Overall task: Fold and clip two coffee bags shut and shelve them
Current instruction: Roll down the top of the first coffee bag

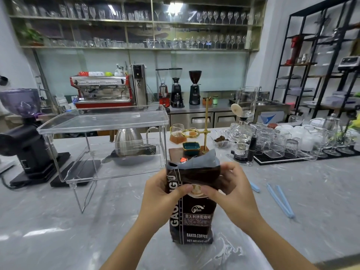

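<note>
Dark foil coffee bag (pixel 191 211), top open, held by both hands' grip.

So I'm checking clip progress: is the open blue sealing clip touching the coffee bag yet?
Apart. The head view shows the blue sealing clip lying on the counter, bare surface separating it from the coffee bag.

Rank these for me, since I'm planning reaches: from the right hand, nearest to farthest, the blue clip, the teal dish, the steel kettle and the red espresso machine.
From the right hand:
1. Blue clip, on the counter just to its right.
2. Teal dish, ahead on the wooden stand.
3. Steel kettle, ahead-left behind the clear shelf.
4. Red espresso machine, on the back counter.
</note>
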